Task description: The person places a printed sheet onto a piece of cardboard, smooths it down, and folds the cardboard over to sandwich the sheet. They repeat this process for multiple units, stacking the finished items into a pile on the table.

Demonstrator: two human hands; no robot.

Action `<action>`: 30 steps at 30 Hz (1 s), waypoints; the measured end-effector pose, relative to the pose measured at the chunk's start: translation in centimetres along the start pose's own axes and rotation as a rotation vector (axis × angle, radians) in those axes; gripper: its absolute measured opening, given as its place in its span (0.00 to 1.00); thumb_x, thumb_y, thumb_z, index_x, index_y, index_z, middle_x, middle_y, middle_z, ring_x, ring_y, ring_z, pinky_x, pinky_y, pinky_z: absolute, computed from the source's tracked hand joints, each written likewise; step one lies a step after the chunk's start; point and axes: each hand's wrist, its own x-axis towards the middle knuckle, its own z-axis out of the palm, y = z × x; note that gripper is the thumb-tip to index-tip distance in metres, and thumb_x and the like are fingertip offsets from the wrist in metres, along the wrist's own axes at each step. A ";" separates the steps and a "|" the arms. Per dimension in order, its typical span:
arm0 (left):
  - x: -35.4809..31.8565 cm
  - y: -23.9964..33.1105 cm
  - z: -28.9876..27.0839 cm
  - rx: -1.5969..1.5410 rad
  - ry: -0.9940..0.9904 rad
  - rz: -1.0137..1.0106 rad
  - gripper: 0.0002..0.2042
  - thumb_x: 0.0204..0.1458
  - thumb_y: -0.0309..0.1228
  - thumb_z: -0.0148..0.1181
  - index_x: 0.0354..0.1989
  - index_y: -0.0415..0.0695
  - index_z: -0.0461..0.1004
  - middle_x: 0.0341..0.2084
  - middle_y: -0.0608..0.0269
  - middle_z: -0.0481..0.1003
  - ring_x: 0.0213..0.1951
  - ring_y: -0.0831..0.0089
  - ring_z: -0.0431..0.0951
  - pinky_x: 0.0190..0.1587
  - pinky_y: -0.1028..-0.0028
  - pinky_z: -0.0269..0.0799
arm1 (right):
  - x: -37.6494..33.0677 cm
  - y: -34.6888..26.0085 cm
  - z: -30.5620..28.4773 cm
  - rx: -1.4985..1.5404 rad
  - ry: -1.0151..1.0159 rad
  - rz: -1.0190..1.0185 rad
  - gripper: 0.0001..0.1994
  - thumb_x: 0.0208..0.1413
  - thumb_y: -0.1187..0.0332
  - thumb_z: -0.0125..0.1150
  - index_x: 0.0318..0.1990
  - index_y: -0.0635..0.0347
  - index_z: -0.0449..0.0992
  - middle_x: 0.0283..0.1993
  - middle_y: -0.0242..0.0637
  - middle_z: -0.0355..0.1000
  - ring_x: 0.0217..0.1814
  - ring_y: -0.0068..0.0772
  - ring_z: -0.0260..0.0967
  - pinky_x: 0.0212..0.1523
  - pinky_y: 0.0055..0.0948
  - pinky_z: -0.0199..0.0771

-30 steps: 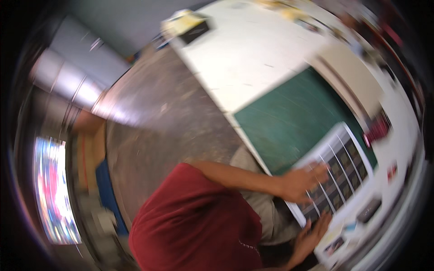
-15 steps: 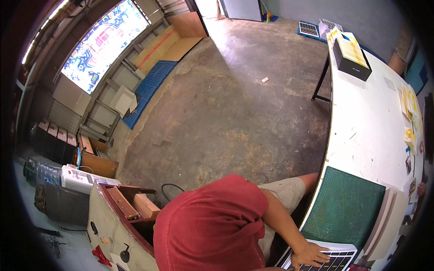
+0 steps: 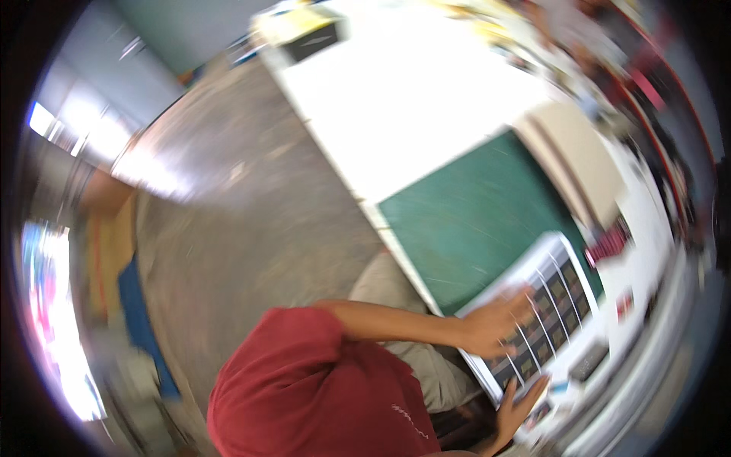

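A stack of white sheets printed with dark grids (image 3: 569, 298) lies tilted on the table, over the near edge of a green cutting mat (image 3: 464, 228). My left hand (image 3: 487, 329) rests flat on top of the stack, fingers spread and a little blurred. At the stack's near edge is my right hand (image 3: 519, 410), thumb and fingers stretched apart along the paper's side; whether it presses on the edge I cannot tell. Both hands appear to hold nothing.
Beyond the mat lie long beige boards (image 3: 575, 164) and a dark pink item (image 3: 609, 244). A small grey block (image 3: 590, 362) sits beside the sheets. A black box with yellow contents (image 3: 311, 39) stands at the far table end. Another person's arm (image 3: 539, 21) shows blurred at the upper right.
My view has swung right, bringing the table and stack nearer the middle. My right hand has come into view by the stack. My left hand stays on the sheets.
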 end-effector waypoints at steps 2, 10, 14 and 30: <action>3.8 0.8 -2.9 0.177 -0.330 -0.220 0.50 0.52 0.54 0.57 0.69 0.29 0.37 0.69 0.29 0.35 0.70 0.36 0.33 0.68 0.41 0.35 | 2.1 2.6 -0.3 0.168 0.193 0.179 0.38 0.58 0.64 0.63 0.68 0.73 0.50 0.71 0.57 0.50 0.74 0.49 0.46 0.72 0.40 0.42; 10.0 -6.4 0.6 -0.362 -0.254 -0.485 0.53 0.51 0.51 0.62 0.67 0.23 0.35 0.67 0.27 0.42 0.70 0.43 0.44 0.70 0.62 0.42 | 10.0 6.3 1.2 1.140 0.136 0.239 0.29 0.55 0.71 0.62 0.63 0.69 0.60 0.54 0.43 0.71 0.54 0.32 0.68 0.58 0.29 0.64; 9.9 -5.4 1.3 -0.555 -0.205 -0.494 0.53 0.50 0.47 0.65 0.68 0.25 0.34 0.65 0.28 0.50 0.68 0.46 0.53 0.68 0.63 0.49 | 9.6 5.3 0.5 1.212 0.065 0.316 0.36 0.53 0.72 0.61 0.68 0.67 0.52 0.63 0.47 0.62 0.65 0.36 0.58 0.66 0.32 0.54; 11.6 -2.2 -2.0 -0.722 -0.374 -0.620 0.41 0.60 0.51 0.53 0.69 0.32 0.44 0.64 0.40 0.56 0.65 0.52 0.60 0.66 0.62 0.54 | 9.3 4.7 -1.1 1.131 -0.037 0.273 0.50 0.51 0.59 0.66 0.71 0.73 0.38 0.71 0.58 0.49 0.74 0.46 0.47 0.71 0.36 0.47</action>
